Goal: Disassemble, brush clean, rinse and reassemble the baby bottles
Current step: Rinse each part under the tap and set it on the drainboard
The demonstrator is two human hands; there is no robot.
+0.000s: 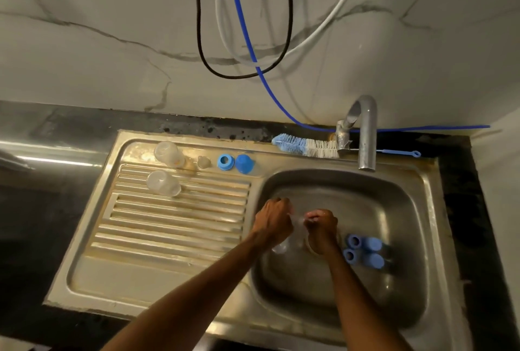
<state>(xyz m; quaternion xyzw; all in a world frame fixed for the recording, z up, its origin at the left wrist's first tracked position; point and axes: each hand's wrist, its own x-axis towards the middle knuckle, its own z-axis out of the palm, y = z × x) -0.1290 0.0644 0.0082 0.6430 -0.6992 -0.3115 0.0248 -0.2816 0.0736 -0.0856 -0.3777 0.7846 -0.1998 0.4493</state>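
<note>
Head-camera view is filled by a steel sink (422, 210) at lower right of the frame, with its ribbed draining board (168, 227) at centre left; both hands are held over the basin, close together. The left hand (274, 220) is curled into a fist around one side of a small clear soft piece (298, 222), blurred, so whether it is a teat cannot be told; the right hand (322, 224) is pinched shut on the other side of the same piece. Just below the hands a clear bottle (284, 246) is seen lying in the basin, partly hidden by the wrists. At the right of the basin two blue collars (353, 248) and two blue caps (374, 252) are lying side by side, touching. On the draining board at upper left two clear bottles (166, 168) are set down near each other; beside them, towards the centre, a clear teat (204, 162), a blue ring (225, 161) and a blue cap (244, 163) are lined up in a row. A blue-and-white bottle brush (305, 146) is laid along the sink's back rim, touching the base of the tap (365, 131) at upper right.
</note>
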